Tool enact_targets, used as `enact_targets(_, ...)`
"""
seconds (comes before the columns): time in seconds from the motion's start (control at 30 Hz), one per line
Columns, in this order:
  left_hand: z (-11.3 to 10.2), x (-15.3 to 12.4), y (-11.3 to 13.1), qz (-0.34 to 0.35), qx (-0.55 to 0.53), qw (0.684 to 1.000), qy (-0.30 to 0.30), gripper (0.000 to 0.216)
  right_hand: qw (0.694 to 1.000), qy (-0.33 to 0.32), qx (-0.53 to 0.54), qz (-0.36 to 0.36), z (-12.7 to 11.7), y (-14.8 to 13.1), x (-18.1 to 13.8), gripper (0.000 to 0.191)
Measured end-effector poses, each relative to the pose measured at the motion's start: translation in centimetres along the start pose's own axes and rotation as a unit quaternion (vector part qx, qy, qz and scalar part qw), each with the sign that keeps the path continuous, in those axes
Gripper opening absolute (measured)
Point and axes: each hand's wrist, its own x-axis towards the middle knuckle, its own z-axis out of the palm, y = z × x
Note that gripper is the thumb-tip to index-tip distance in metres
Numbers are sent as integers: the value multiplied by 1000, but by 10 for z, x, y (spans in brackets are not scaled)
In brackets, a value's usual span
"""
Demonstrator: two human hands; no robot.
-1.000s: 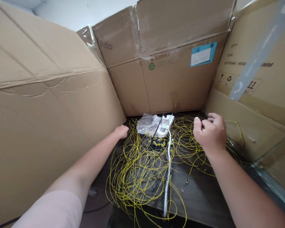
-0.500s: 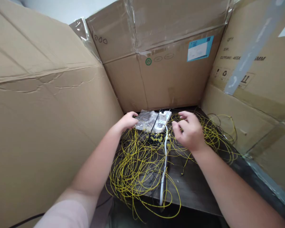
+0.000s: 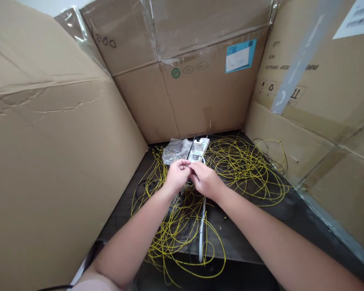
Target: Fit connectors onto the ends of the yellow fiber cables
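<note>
My left hand (image 3: 178,174) and my right hand (image 3: 206,178) meet over the middle of the dark table, fingertips pinched together. Whatever lies between the fingers is too small to make out. Around and below them spreads a loose tangle of thin yellow cable (image 3: 172,238), running toward the table's front edge. A second yellow cable coil (image 3: 248,169) lies to the right of my right hand. Just beyond the hands are a white power strip (image 3: 204,144) with a plug in it and a crumpled clear plastic bag (image 3: 176,150). A thick white cord (image 3: 201,234) runs toward me.
Large cardboard boxes wall in the dark table (image 3: 242,234): a left box (image 3: 63,161), a back box (image 3: 194,101) with a blue label, and a right box (image 3: 327,113) with grey tape. Small yellow-and-black ends (image 3: 157,149) lie near the left box.
Both hands have come together from either side of the power strip, and their fingertips now meet in a pinch. The view has shifted slightly to the right.
</note>
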Motion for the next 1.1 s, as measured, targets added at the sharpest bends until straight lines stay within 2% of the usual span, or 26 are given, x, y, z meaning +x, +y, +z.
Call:
enact_targets(0.1, 0, 0, -6, 5, -26, 1000, -1, 16, 999, 17, 40, 4, 1, 1, 1, 23)
enact_targets(0.17, -3, 0, -10, 33, -4, 999, -6, 14, 997, 33, 66, 18, 0, 1, 2, 21)
enact_targets(0.23, -8, -2, -13, 95, 57, 994, 1, 12, 993, 35, 100, 57, 0, 2, 2, 16)
enact_targets(0.3, -15, -5, -14, 184, 138, 973, 27, 11, 980, 24, 157, 121, 1, 3, 3, 12)
enact_targets(0.4, -22, -9, -12, 304, 218, 926, 45, 16, 925, 4, 291, 243, 4, 8, 3, 17)
enact_targets(0.47, -24, -9, -12, 356, 245, 902, 6, 18, 880, -5, 362, 308, 5, 11, 3, 24)
enact_targets(0.53, -23, -9, -13, 386, 265, 883, -46, 21, 857, 7, 387, 341, 6, 13, 4, 32)
enact_targets(0.6, -21, -7, -17, 396, 283, 870, -78, 23, 846, 24, 396, 356, 5, 13, 5, 39)
enact_targets(0.67, -21, -4, -20, 395, 303, 863, -84, 25, 827, 23, 420, 373, 4, 11, 6, 42)
enact_targets(0.77, -25, -3, -22, 391, 338, 854, -65, 26, 801, 15, 458, 385, 2, 7, 7, 42)
enact_targets(0.97, -32, -2, -19, 377, 393, 837, -47, 17, 781, 35, 492, 383, 3, 1, 6, 36)
enact_targets(1.1, -32, 0, -19, 368, 401, 838, -26, 17, 768, 47, 494, 406, 4, -1, 8, 32)
